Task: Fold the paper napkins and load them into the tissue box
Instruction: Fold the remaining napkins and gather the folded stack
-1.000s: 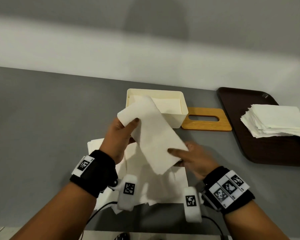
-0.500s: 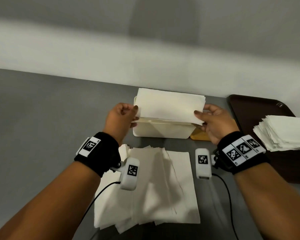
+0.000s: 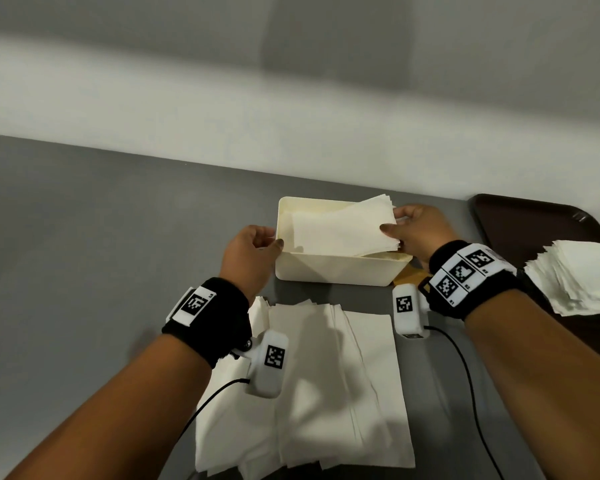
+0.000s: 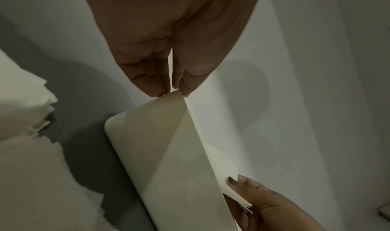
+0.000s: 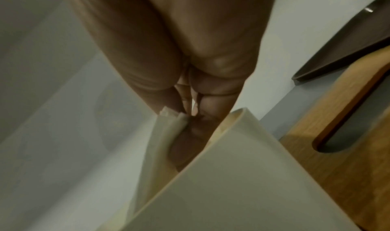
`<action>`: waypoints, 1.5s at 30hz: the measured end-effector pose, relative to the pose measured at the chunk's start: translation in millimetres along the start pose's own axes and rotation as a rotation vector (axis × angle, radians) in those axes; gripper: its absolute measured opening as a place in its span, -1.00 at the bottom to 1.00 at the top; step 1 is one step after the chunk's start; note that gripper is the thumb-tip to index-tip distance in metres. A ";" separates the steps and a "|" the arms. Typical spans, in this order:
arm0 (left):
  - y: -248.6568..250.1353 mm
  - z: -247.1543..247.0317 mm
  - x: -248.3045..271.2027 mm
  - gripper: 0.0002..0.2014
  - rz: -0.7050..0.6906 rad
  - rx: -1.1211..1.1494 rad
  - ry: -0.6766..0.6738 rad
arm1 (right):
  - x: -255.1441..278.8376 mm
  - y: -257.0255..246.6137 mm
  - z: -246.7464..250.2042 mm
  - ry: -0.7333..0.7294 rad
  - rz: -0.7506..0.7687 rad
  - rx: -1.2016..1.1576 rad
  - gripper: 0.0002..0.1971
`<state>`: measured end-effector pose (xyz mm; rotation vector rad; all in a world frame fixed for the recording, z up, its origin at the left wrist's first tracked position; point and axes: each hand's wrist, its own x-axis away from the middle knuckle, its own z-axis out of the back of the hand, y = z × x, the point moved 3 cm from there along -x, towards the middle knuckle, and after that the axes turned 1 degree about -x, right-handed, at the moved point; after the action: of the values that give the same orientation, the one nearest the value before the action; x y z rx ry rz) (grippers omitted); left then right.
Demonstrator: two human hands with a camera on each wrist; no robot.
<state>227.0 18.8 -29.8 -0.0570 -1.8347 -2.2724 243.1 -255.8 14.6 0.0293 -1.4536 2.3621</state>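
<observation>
- Folded napkin stack [image 3: 340, 232] now dropped partway into tissue box [image 3: 336, 271], left end in
- R hand [image 3: 421, 230] still pinches stack's raised end; L hand [image 3: 253, 252] curled at box corner, w/ nothing held
- Load nearly done

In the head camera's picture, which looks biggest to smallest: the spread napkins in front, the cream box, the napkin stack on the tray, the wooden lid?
1. Spread napkins, nearest the camera.
2. Box.
3. Stack, cut off by the frame, so unsure against the box.
4. Lid, mostly hidden.
</observation>
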 end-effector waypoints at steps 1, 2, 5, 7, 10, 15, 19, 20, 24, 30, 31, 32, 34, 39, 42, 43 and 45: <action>0.2 0.7 0.6 -0.83 0.000 0.000 -0.003 | -0.1 -0.7 0.2 0.015 0.016 0.054 -0.84; 1.2 1.7 2.4 -0.85 0.000 0.003 -0.007 | 1.7 -2.0 1.1 0.034 0.028 0.107 -0.88; 3.6 7.5 11.4 -0.91 -0.014 0.002 -0.007 | 13.9 -8.7 8.5 0.116 0.063 0.268 -0.65; 3.2 13.0 19.9 -0.94 -0.030 -0.010 -0.007 | 31.6 -14.8 14.4 0.181 0.117 0.346 -0.53; -0.9 20.8 36.2 -0.97 -0.049 -0.035 -0.034 | 69.7 -13.1 11.1 0.192 0.192 0.307 -0.67; -11.0 30.2 65.3 -0.97 -0.063 -0.094 -0.079 | 137.1 32.5 -39.3 -0.111 0.066 0.339 -0.86; -24.3 37.2 84.5 -0.95 -0.049 -0.091 -0.094 | 162.1 68.0 -76.0 -0.158 -0.080 0.409 -0.70; -28.1 40.0 88.7 -0.94 -0.038 -0.086 -0.091 | 166.4 71.0 -81.7 -0.151 -0.110 0.420 -0.66; -42.5 49.2 97.3 -0.99 0.002 -0.064 -0.096 | 172.6 71.9 -95.6 -0.121 -0.141 0.519 -0.55; -52.0 61.1 105.1 -0.98 0.015 -0.065 -0.128 | 169.4 73.1 -105.8 -0.102 -0.153 0.652 -0.49; -53.2 61.8 106.1 -0.99 0.016 -0.065 -0.133 | 168.9 72.4 -106.4 -0.108 -0.149 0.650 -0.49; -54.5 62.2 107.9 -0.99 0.019 -0.066 -0.137 | 170.0 71.7 -107.0 -0.108 -0.141 0.645 -0.52; -55.4 61.8 110.9 -0.98 0.019 -0.075 -0.149 | 172.2 70.7 -107.6 -0.083 -0.095 0.625 -0.63; -55.7 58.4 120.8 -0.92 0.030 -0.070 -0.176 | 181.6 71.1 -95.8 -0.001 0.038 0.297 -0.85; -54.5 49.4 129.3 -0.79 0.085 -0.032 -0.202 | 188.7 69.5 -86.0 -0.017 0.047 -0.044 -0.90; -52.4 45.0 133.7 -0.68 0.103 -0.015 -0.233 | 193.3 67.7 -85.2 -0.041 0.026 -0.166 -0.90; -49.6 33.3 142.0 -0.49 0.160 0.064 -0.324 | 201.9 64.0 -86.5 -0.098 0.005 -0.293 -0.88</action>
<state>75.3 40.1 -46.4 -0.5718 -1.9702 -2.1917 49.2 -146.9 -39.4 0.0665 -1.8345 2.1544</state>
